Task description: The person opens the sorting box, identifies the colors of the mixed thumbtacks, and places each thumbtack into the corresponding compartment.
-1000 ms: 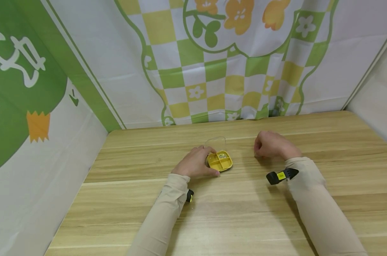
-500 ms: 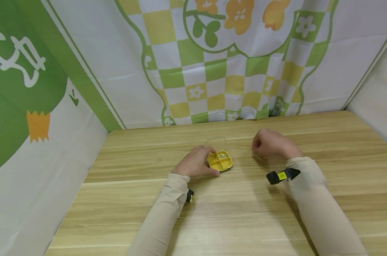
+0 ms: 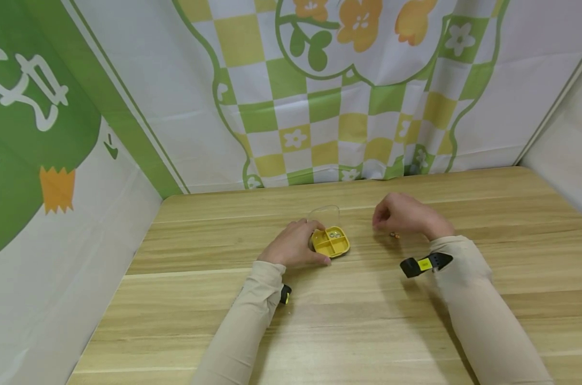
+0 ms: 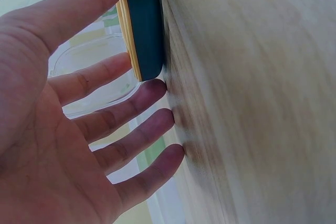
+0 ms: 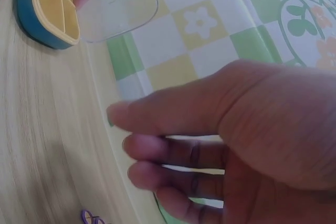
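My left hand holds a small four-compartment pill box between thumb and index finger. The other left fingers are spread beside it, tips at the tabletop. The box has a yellow divided inside and a teal outer shell, and its clear lid stands raised at the back. Small ring-like pieces lie in its far right compartment. My right hand hovers right of the box, thumb and fingertips drawn close; I cannot tell whether something small is pinched there. Below it lies a small orange-and-dark trinket, purple-rimmed loops in the right wrist view.
The wooden table runs back to a checked, flowered curtain. A green-and-white printed cloth hangs on the left, and a white wall borders the right. A black strap is on the right wrist.
My right hand has shifted slightly left toward the box, uncovering the small trinket on the table. My left hand and the box have stayed still.
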Demonstrator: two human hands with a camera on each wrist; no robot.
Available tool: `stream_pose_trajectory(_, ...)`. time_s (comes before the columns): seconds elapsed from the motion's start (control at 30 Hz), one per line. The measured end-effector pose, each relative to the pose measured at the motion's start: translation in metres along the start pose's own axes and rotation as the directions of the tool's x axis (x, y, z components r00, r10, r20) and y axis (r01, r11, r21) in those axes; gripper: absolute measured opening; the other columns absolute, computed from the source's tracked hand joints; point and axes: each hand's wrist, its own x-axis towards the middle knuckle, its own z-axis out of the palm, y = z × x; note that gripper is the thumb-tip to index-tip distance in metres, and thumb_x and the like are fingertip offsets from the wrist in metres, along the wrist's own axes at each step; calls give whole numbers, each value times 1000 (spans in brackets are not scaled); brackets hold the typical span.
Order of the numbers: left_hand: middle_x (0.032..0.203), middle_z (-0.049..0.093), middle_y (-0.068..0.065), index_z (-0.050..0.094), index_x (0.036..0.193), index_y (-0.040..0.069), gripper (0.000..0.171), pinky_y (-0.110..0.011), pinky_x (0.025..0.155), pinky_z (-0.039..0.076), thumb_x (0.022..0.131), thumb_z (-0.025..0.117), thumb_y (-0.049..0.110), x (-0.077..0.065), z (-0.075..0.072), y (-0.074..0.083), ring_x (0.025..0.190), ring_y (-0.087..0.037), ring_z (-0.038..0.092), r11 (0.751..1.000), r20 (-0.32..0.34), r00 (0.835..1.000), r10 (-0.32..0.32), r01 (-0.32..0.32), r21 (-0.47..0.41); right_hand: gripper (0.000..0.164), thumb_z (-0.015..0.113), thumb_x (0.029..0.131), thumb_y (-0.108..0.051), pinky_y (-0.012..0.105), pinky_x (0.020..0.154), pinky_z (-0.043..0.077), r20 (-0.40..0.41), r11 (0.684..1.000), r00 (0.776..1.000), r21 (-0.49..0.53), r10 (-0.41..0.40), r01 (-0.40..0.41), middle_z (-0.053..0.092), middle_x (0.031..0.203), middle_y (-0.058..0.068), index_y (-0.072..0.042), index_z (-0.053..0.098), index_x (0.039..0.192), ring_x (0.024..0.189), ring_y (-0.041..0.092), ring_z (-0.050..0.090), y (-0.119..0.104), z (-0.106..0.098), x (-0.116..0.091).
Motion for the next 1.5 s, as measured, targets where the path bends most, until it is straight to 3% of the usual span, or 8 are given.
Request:
stream_pose_trajectory(0.4, 134, 60, -10, 56, 140, 10, 75, -44, 108, 43, 78, 89, 39, 1, 1, -1, 125, -29, 53, 1000, -1, 1000, 3, -3, 0, 5, 75, 92, -10, 34, 68, 52, -78, 993, 994, 84, -73, 80, 70, 79, -4, -9, 77, 88, 72, 13, 62, -2, 5, 4)
stream_pose_trajectory(0.83, 135, 59, -10, 56, 140, 11, 76, -44, 107, 44, 78, 89, 41, 0, -1, 0, 124, -29, 53, 1000, 2, 1000, -6, 6, 0, 4, 75, 93, -10, 32, 66, 51, -129, 981, 988, 159, -87, 107, 70, 79, -2, -9, 77, 89, 72, 15, 60, -9, 10, 7)
stream_pose_trajectory(1.5, 133, 59, -9, 56, 141, 12, 77, -43, 106, 45, 78, 88, 42, 0, 0, -1, 123, -28, 54, 1000, 0, 1000, -4, 4, 12, 5, 76, 91, -6, 31, 68, 53, -107, 978, 985, 149, -132, 147, 70, 79, -3, -7, 76, 86, 73, 14, 62, -21, 23, 16)
